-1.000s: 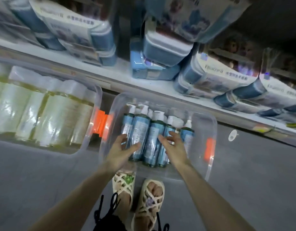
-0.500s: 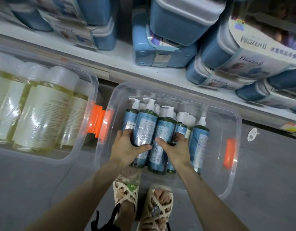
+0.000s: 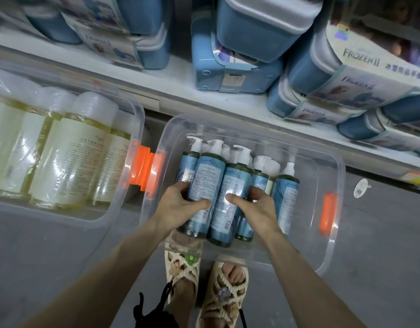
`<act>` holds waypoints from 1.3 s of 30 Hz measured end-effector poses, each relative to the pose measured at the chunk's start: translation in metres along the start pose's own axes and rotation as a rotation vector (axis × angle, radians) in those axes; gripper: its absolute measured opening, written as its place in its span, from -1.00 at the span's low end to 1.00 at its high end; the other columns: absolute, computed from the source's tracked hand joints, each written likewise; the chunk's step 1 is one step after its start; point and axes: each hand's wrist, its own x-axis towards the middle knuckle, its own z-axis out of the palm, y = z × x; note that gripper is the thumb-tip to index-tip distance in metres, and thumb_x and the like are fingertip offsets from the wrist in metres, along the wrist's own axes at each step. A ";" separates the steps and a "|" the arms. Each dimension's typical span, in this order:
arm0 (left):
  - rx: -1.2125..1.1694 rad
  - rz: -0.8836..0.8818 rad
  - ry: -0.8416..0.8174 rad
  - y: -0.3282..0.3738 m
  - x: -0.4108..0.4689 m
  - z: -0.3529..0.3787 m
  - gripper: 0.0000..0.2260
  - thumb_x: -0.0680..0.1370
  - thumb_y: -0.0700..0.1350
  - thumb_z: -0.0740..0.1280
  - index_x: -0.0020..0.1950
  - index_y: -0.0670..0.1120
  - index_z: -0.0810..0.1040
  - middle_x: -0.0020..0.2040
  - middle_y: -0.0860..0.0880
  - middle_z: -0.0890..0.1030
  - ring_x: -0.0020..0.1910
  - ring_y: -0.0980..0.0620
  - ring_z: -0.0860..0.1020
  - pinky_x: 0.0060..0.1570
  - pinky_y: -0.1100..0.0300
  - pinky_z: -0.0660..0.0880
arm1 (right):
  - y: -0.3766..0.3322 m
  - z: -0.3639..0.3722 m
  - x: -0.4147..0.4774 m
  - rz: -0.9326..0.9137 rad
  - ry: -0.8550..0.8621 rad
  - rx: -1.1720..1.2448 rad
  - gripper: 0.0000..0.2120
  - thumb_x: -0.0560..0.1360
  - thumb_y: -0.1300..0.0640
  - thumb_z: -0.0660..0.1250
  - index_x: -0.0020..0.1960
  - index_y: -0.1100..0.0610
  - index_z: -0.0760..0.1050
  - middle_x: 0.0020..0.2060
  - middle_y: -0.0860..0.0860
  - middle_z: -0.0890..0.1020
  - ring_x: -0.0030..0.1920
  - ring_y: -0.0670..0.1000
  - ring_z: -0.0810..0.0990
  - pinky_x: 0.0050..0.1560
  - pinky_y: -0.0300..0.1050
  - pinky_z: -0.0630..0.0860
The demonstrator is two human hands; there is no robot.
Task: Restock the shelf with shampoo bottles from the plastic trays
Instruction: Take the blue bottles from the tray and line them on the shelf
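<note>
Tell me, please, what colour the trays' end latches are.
Orange latches, best in the head view.

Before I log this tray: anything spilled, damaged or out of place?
No spill or damage shows on the shampoo bottles in the clear tray. Only oddity: a small white tag lies on the grey floor right of it.
</note>
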 end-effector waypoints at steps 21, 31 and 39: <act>-0.326 0.010 -0.281 0.171 -0.235 -0.043 -0.35 0.27 -0.29 0.53 0.31 0.00 0.46 0.14 -0.04 0.65 0.10 -0.01 0.63 0.12 0.00 0.53 | -0.173 -0.088 -0.235 -0.027 -0.304 0.101 -0.60 0.40 0.23 0.47 0.21 0.08 0.50 -0.05 -0.04 0.71 0.06 0.03 0.64 0.22 0.15 0.51; -0.334 0.333 -0.202 0.340 -0.463 -0.103 -0.29 0.18 -0.13 0.60 0.29 0.00 0.42 0.14 -0.05 0.65 0.11 -0.04 0.62 0.10 0.01 0.56 | -0.346 -0.104 -0.449 -0.385 -0.380 0.027 -0.62 0.40 0.22 0.46 0.19 0.10 0.50 -0.03 0.01 0.69 -0.03 0.01 0.65 0.02 0.00 0.57; -0.284 0.699 -0.037 0.461 -0.614 -0.141 -0.38 0.30 -0.34 0.52 0.30 -0.08 0.39 0.19 -0.14 0.59 0.12 -0.09 0.60 0.07 -0.01 0.57 | -0.470 -0.121 -0.608 -0.777 -0.405 0.015 -0.59 0.39 0.23 0.48 0.21 0.12 0.49 -0.04 -0.06 0.68 -0.06 -0.07 0.67 -0.09 -0.12 0.57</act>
